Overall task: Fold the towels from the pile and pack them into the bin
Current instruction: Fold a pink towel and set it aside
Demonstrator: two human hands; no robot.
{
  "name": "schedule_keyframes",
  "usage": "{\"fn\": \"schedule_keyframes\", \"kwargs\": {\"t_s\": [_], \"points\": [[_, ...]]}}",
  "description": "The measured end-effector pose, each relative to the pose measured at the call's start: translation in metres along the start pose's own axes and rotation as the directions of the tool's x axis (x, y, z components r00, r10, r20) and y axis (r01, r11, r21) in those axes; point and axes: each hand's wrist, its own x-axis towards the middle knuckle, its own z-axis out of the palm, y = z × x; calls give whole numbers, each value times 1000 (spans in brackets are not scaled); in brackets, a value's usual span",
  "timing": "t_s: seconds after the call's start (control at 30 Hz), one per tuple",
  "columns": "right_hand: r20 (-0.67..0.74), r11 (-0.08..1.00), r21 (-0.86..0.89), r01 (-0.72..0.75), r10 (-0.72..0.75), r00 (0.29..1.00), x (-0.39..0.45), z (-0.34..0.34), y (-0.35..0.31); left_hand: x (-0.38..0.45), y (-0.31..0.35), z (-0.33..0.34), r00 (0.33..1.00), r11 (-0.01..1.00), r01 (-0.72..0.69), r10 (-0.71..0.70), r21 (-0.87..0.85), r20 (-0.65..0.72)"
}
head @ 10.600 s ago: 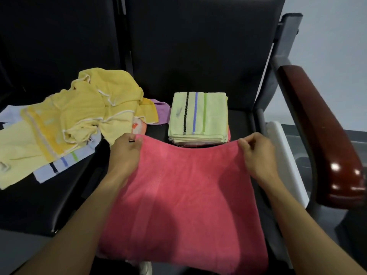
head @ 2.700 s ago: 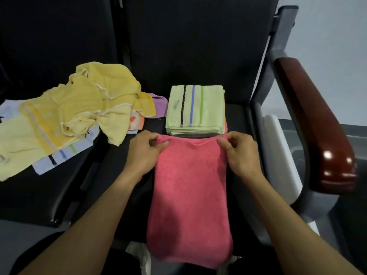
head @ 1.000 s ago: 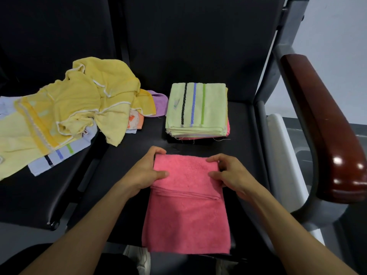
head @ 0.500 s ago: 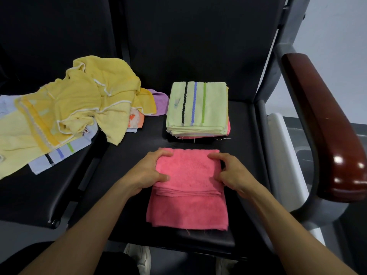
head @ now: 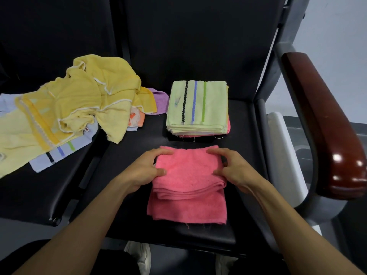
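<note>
Gripping the half-folded pink terry towel [head: 188, 181] at centre frame, both hands [head: 145, 171] [head: 236, 171] curl round its edges. A folded striped green stack [head: 198, 106] sits above; the crumpled yellow pile [head: 75, 108] at left remains unfolded.

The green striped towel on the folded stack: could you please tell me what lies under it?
Under the green striped towel a pink folded edge shows at the stack's lower right; pale layers sit between. How many towels there are is hidden.

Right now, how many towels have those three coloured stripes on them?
2. A pale green striped towel tops the folded stack at the seat's back; a light blue striped towel pokes out under the yellow heap on the left. Others may be buried.
</note>
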Motion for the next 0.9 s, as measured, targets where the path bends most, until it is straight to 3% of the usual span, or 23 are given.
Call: {"fn": "schedule_keyframes", "kwargs": {"t_s": [0.1,0.23,0.47,0.57,0.8,0.9], "points": [[67,1000,-13,-4,5,998,-3,-1,0,-2,2,-1,999,999,-9,8,34,33],[147,979,-199,50,-21,989,-12,0,-3,-4,1,-2,999,994,-12,8,110,38],[258,904,-423,59,58,964,-22,6,-17,-8,6,1,996,932,-30,-3,361,90],[295,874,-483,49,110,949,-27,7,-26,-9,9,3,991,920,-40,-15,391,136],[330,865,-498,55,131,935,-32,4,-36,-10,10,1,988,941,-20,-33,337,151],[307,846,-533,32,158,938,-35,3,-36,-12,10,1,991,887,-37,-28,461,133]]}}
